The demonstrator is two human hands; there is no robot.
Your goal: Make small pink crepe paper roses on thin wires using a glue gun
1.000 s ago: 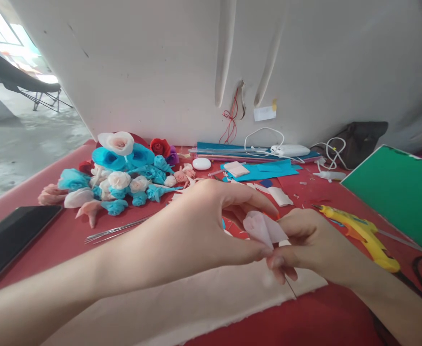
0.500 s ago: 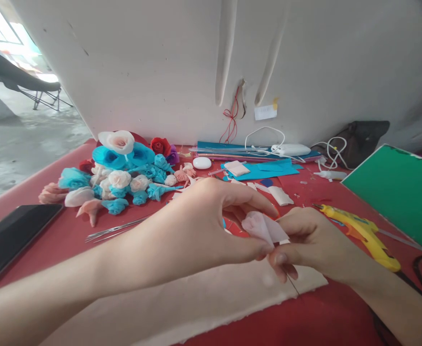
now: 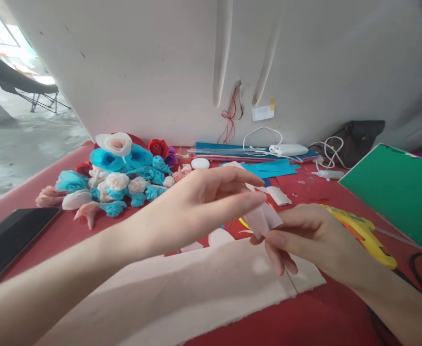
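Observation:
My right hand (image 3: 300, 235) is closed, pinching a pale pink paper flower (image 3: 263, 220) at its base. A thin wire (image 3: 291, 282) sticks out below those fingers, over a long pale sheet (image 3: 182, 288). Above the flower is my left hand (image 3: 207, 202), fingers stretched out and thumb apart from the index finger. Its thumb tip overlaps the flower's upper edge; whether it touches the petals I cannot tell. Pale cut petals (image 3: 221, 237) lie behind the sheet, partly hidden by my left hand.
Finished paper flowers (image 3: 120, 180) are heaped at the back left, near a black phone (image 3: 16, 240). A yellow glue gun (image 3: 367, 235) and green board (image 3: 398, 192) are at the right. Blue paper (image 3: 273, 168) and a white power strip (image 3: 288, 149) lie at the back.
My left hand has let go of the flower's base and moved up and left, its fingers straightening. My right hand keeps its pinch and has shifted slightly. More cut petals show.

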